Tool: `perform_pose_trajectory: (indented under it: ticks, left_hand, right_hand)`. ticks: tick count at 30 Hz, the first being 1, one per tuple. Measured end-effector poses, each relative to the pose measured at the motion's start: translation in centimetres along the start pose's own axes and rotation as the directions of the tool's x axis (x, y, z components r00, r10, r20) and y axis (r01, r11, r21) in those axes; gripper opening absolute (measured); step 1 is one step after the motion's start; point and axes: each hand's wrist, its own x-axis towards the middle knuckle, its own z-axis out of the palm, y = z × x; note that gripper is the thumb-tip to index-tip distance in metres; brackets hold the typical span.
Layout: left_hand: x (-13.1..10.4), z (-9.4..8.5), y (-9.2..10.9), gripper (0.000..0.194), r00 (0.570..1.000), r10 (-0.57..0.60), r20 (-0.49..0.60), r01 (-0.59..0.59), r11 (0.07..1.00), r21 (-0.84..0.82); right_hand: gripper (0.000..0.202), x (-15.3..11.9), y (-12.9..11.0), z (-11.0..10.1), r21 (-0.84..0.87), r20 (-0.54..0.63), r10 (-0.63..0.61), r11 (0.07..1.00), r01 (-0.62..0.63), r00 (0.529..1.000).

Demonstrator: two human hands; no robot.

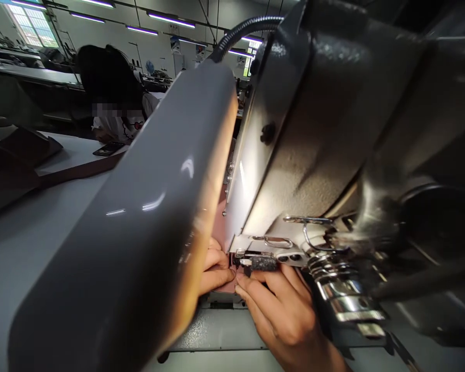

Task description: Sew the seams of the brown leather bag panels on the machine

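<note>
Lamp arm (pixel 139 217) foremost; left hand (pixel 213 268), right hand (pixel 282 310) fingertips pinching pink fabric (pixel 227 284) between them.

garment factory: sewing machine (pixel 333 129), long worktables (pixel 31 75), ceiling strip lights (pixel 170 20).

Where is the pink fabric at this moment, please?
In the head view, the pink fabric lies low at centre, under the sewing machine head, pinched between the left hand and right hand.

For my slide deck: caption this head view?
Both hands, left hand and right hand, pinch pink fabric under a sewing machine.
</note>
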Motion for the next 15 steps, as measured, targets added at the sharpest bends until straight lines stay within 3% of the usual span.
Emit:
perform_pose_trajectory:
  ticks: [4,9,15]
  left_hand:
    - [0.4,-0.5,-0.4,0.040,1.000,0.012,-0.008,-0.013,0.999,-0.042]
    - [1.8,-0.6,-0.9,0.043,0.987,0.091,-0.131,-0.115,0.975,-0.191]
    - [1.3,-0.7,-1.5,0.042,0.999,0.048,-0.022,-0.052,0.978,-0.200]
  right_hand:
    - [0.021,-0.2,0.1,0.0,-0.099,0.045,-0.009,0.995,0.013,0.999]
    - [0.020,-0.1,0.0,-0.1,-0.088,0.026,-0.005,0.996,0.007,1.000]
    - [0.020,-1.0,0.2,-0.2,0.040,-0.107,0.048,0.998,-0.044,0.993]
